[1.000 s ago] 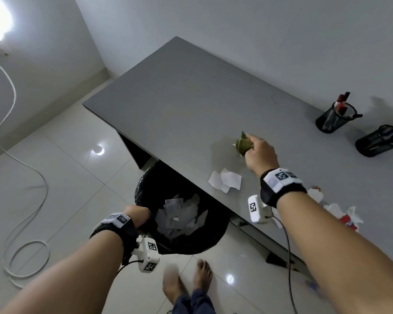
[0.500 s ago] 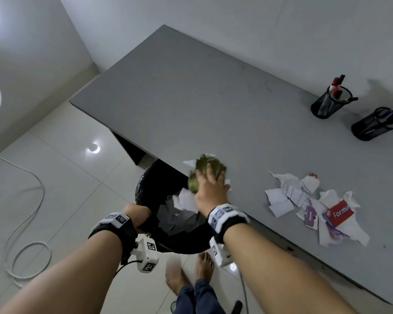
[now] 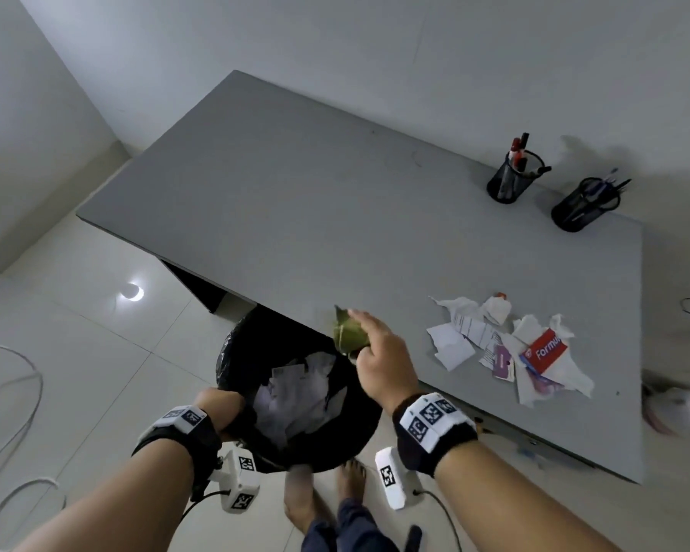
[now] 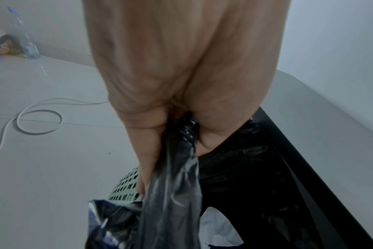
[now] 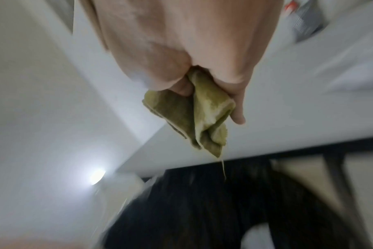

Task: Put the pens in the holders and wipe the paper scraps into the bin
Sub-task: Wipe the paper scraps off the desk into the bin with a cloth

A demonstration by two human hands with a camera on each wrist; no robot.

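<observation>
From the head view we see our right hand (image 3: 383, 364) at the near edge of the grey rectangular tabletop (image 3: 315, 217), above the round bin lined with a black plastic bag (image 3: 236, 352), which holds white scraps. Only the right wrist view shows how its fingers (image 5: 237, 107) are curled round the crumpled olive-green cloth (image 5: 194, 118), a loose thread hanging down. Our left hand (image 3: 220, 404) is at the bin's near rim; the left wrist view alone shows its fingers (image 4: 147, 151) gripping a bunched fold of the bag, with the bin's pale perforated wall (image 4: 126, 187) beneath. A pile of torn white and printed paper scraps (image 3: 506, 348) lies on the tabletop right of the cloth. Two black mesh pen holders (image 3: 510, 181) stand well apart from it at the far edge, each with pens (image 3: 518, 151) inside
</observation>
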